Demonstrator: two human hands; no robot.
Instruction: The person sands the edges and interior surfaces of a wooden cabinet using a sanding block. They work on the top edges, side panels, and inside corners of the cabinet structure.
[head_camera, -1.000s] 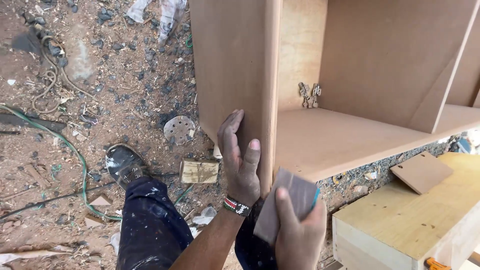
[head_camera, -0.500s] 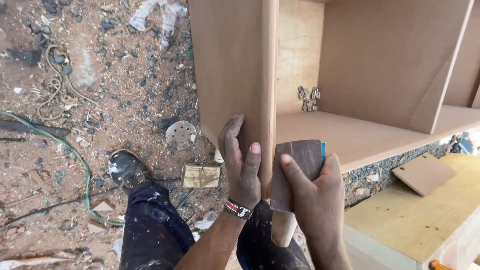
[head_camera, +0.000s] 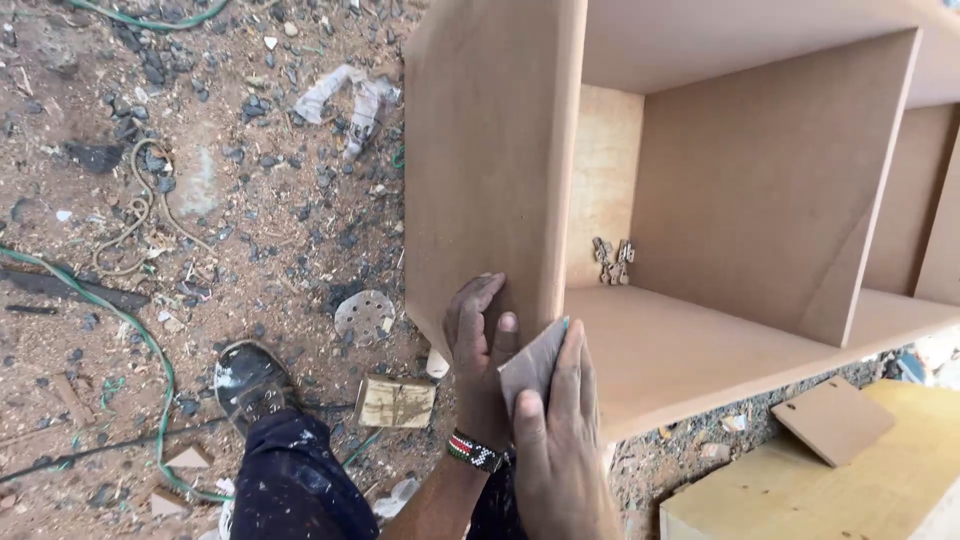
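While the left hand (head_camera: 480, 350) lies flat, fingers spread, against the outer face of a brown fibreboard cabinet (head_camera: 490, 150), the right hand (head_camera: 560, 440) pinches a folded sheet of sandpaper (head_camera: 532, 365) onto the cabinet's front corner edge. Inside the cabinet, smooth shelves stand open, with small metal hinges (head_camera: 612, 262) lying at the back. Left of the cabinet, rough gravelly dirt holds a perforated sanding disc (head_camera: 364, 316), a wood block (head_camera: 397, 402), green hose (head_camera: 120, 320) and the person's dusty shoe (head_camera: 250, 378).
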